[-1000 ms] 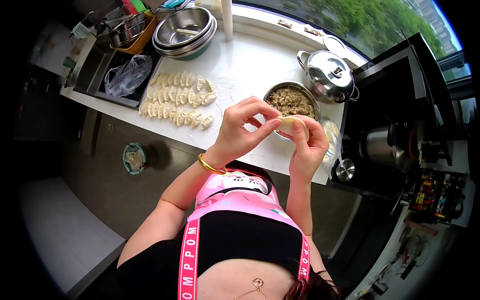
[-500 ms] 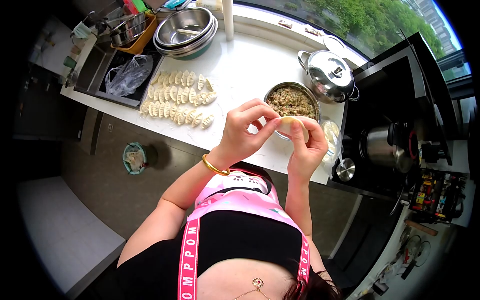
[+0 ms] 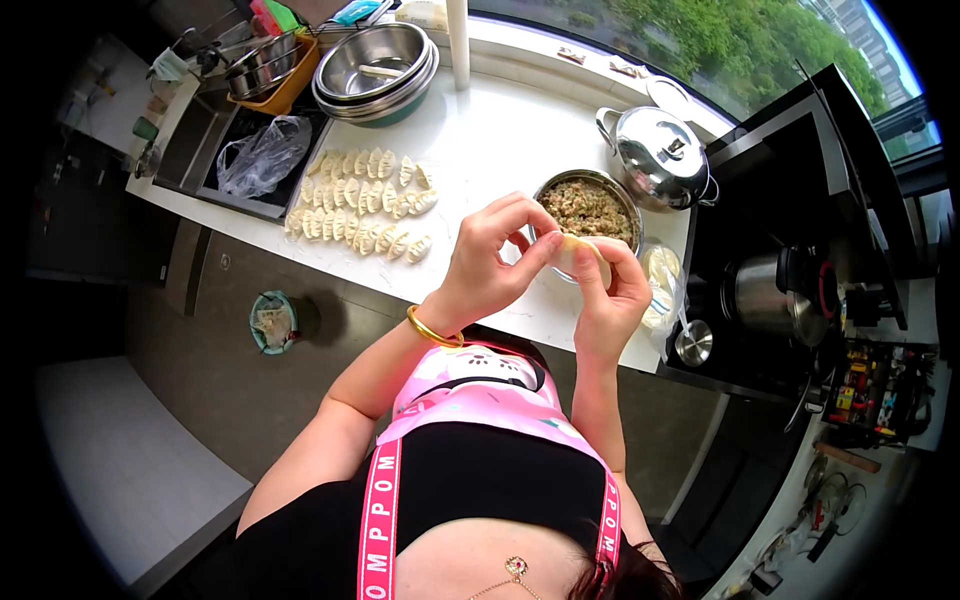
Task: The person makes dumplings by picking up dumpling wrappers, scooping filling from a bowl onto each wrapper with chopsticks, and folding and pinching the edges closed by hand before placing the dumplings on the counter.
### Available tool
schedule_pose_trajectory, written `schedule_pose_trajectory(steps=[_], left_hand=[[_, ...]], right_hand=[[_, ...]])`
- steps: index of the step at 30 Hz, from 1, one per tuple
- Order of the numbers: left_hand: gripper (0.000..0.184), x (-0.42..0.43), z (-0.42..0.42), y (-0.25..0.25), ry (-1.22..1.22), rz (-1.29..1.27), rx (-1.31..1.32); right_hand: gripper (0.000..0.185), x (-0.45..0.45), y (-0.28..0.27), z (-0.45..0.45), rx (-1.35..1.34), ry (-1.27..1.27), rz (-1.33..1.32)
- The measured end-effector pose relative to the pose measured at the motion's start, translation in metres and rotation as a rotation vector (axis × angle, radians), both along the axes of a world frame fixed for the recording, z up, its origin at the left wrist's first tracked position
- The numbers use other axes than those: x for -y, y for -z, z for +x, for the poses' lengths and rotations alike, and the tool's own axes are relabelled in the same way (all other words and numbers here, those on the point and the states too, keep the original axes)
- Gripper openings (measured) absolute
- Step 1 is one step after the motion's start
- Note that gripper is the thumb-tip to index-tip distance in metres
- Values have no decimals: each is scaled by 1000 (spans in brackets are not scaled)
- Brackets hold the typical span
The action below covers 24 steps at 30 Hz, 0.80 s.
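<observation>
A pale dough wrapper (image 3: 578, 258), folded over, is held between both hands in front of a metal bowl of minced filling (image 3: 590, 208). My left hand (image 3: 497, 258), with a gold bangle at the wrist, pinches its left end between thumb and fingers. At its right side, the thumb and fingers of my right hand (image 3: 612, 298) press the dough. Whatever lies inside the fold is hidden. Rows of pleated dumplings (image 3: 360, 205) lie on the white counter (image 3: 480, 135) to the left. Right of my right hand is a plastic bag with pale rounds (image 3: 661, 285).
A lidded steel pot (image 3: 660, 155) stands behind the filling bowl. Nested bowls (image 3: 375, 70) and a crumpled plastic bag (image 3: 262, 160) are at the back left. At right are a dark pot (image 3: 775, 290) and a small metal ladle (image 3: 693, 343). A bin (image 3: 272, 322) stands on the floor.
The fingers have shifted slightly along the dough's edge, and the fold has tilted a little. The view has moved slightly, with the counter items appearing a bit farther right.
</observation>
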<state>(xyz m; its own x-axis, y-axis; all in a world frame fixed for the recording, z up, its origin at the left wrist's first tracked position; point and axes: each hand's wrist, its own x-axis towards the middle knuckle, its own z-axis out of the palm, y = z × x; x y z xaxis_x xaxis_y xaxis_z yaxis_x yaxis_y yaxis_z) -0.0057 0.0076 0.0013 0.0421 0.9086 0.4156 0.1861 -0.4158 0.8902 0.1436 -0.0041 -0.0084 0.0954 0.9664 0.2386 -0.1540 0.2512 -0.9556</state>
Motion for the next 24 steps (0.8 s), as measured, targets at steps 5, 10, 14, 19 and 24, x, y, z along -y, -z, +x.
schedule_pose_trajectory(steps=[5, 10, 14, 19, 24], left_hand=[[6, 0, 2, 1, -8, -88, 194], [10, 8, -14, 4, 32, -55, 18], [7, 11, -10, 3, -12, 9, -31], [4, 14, -9, 8, -53, 28, -50], [2, 15, -5, 16, -63, 18, -16]], right_hand=[[9, -2, 2, 2, -142, 4, -97], [10, -6, 3, 5, -170, 22, -131], [10, -6, 1, 2, -202, -8, -125], [11, -7, 2, 2, -165, -2, -110], [12, -7, 2, 2, -152, -4, -104]])
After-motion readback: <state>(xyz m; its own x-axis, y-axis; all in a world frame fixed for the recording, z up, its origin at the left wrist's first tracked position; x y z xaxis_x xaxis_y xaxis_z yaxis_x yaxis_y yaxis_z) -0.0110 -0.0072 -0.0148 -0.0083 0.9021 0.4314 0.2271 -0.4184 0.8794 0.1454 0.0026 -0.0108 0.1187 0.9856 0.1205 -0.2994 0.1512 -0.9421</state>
